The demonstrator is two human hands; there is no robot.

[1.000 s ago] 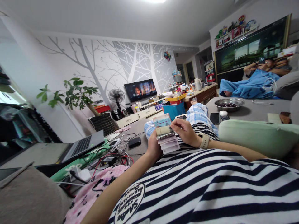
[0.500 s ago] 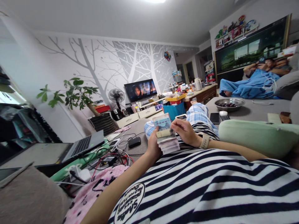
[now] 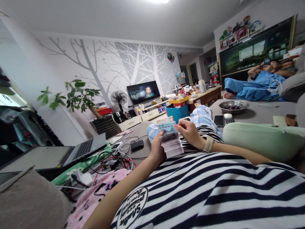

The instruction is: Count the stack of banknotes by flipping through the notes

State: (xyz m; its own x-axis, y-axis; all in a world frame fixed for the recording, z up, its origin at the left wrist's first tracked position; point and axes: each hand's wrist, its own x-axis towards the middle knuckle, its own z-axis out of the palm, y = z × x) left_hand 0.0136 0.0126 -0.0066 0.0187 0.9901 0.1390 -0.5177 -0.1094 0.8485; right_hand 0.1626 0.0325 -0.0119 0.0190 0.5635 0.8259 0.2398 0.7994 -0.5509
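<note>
My left hand (image 3: 157, 148) is closed round a stack of small printed paper slips that look like tickets. The top one is a light blue ticket (image 3: 168, 128) with a row of red dashes. Below it, several pale pinkish slips (image 3: 173, 149) fan down towards the striped shirt. My right hand (image 3: 192, 133), with a pale watch band on its wrist, pinches at the right edge of the blue ticket. Its fingertips partly hide that edge. Both hands are above my lap, over blue plaid trousers (image 3: 201, 116).
On the left are a laptop (image 3: 88, 146), tangled cables and a black box (image 3: 137, 145). To the right lie a phone (image 3: 219, 121), a remote (image 3: 230, 120), a metal bowl (image 3: 234, 106) of dark round pieces and a green cushion (image 3: 257, 140). A person under a blue blanket (image 3: 254, 87) reclines beyond.
A yellowish slip that my right hand was moving down over the stack no longer shows on top. The right fingers are now at the blue ticket's edge. The television picture has changed.
</note>
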